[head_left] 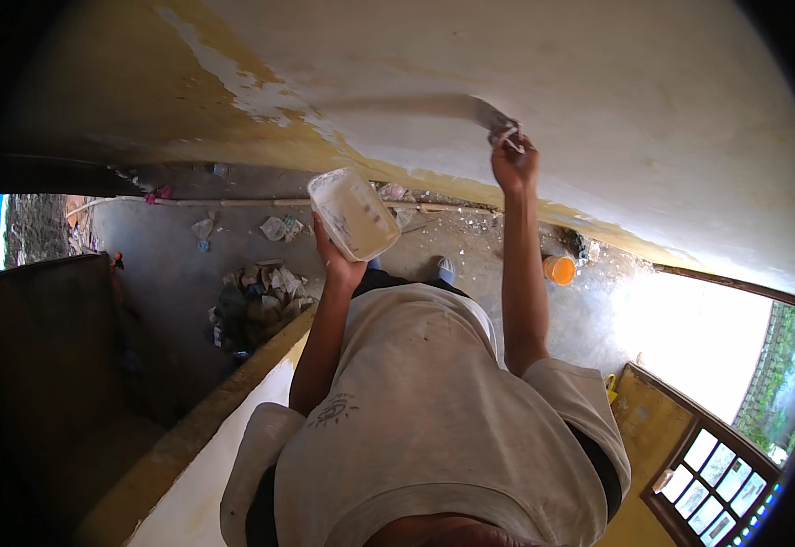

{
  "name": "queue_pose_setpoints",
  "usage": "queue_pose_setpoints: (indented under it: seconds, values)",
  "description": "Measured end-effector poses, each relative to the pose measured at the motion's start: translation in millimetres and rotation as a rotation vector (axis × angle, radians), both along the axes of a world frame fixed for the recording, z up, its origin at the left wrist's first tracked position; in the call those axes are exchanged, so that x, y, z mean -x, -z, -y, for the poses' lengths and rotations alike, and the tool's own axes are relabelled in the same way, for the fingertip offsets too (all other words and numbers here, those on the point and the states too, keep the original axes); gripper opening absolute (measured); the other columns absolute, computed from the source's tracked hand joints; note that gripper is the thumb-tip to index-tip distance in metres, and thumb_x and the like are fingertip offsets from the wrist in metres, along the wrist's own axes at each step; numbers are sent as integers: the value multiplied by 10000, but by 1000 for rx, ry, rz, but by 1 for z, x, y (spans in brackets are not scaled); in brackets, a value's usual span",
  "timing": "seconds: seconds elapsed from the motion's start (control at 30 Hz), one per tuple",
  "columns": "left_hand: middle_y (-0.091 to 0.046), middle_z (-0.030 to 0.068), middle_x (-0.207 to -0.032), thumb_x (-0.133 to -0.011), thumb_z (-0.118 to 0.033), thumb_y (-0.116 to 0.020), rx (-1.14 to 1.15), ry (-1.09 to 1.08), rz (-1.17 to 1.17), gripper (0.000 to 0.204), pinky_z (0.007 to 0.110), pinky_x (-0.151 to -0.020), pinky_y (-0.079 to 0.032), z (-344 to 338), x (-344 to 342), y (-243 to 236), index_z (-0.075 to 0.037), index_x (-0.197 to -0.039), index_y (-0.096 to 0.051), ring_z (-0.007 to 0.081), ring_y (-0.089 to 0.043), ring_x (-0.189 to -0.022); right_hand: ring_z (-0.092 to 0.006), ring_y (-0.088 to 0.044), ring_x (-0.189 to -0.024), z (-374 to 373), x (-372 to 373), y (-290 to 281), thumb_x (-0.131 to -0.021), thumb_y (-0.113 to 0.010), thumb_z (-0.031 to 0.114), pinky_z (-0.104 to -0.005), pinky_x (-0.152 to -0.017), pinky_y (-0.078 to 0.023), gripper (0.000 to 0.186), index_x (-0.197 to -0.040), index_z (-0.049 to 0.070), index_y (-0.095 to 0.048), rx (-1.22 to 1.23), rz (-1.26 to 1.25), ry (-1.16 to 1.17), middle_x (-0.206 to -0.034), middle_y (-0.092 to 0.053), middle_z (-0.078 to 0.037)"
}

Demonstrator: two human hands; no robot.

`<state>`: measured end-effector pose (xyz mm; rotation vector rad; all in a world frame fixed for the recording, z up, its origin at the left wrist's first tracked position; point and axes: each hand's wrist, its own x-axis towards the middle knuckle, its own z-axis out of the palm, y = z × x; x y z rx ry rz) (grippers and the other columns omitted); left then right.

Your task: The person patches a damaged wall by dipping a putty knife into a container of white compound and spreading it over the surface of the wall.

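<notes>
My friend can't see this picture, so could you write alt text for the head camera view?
A person's right hand holds a blurred dark tool up at a patchy yellow-and-white wall, while the left hand holds a whitish rectangular tub. Litter and an orange container are on the grey floor.

Grey floor (162, 260) with rubbish heap (268, 294), orange tub (559, 270).

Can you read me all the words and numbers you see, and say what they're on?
There are none I can read out.
T-shirt: a dark sun-like print with tiny marks above it, too small to read.
Plastic tub in the left hand: no readable writing shows.
Litter pile on the floor: too small and blurred to tell.
</notes>
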<state>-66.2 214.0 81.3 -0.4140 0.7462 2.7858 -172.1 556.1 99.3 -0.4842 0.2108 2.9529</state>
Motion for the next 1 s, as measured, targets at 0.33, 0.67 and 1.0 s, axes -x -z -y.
queue_pose_setpoints:
  seconds: [0.33, 0.67, 1.0]
  values:
    - [-485, 26, -1413, -982, -581, -390, 10, 10, 5, 621, 464, -1065, -409, -12, 5, -9, -192, -1464, -374, 246, -496, -1274, -153, -654, -767, 25, -64, 38, -888, -507, 86, -230, -636, -569, 159, -985, -13, -586, -445, 277, 36, -848, -648, -80]
    - [-471, 13, -1435, -971, -568, -433, 77, -101, 22, 610, 481, -1097, -366, 14, -6, -8, -201, -1456, -388, 253, -470, -1304, -286, -629, -917, 141, 33, 94, -914, -489, 62, -312, -820, -569, 194, -996, -109, -527, -156, 206, -289, -1028, -621, -223]
    - [-484, 9, -1420, -977, -575, -406, 55, 42, 8, 605, 477, -1080, -387, -31, -4, -11, -202, -1452, -393, 245, -479, -1291, -253, -621, -795, -17, 2, 43, -911, -430, 7, -291, -699, -585, 171, -976, -125, -516, -40, 147, 8, -952, -587, -222]
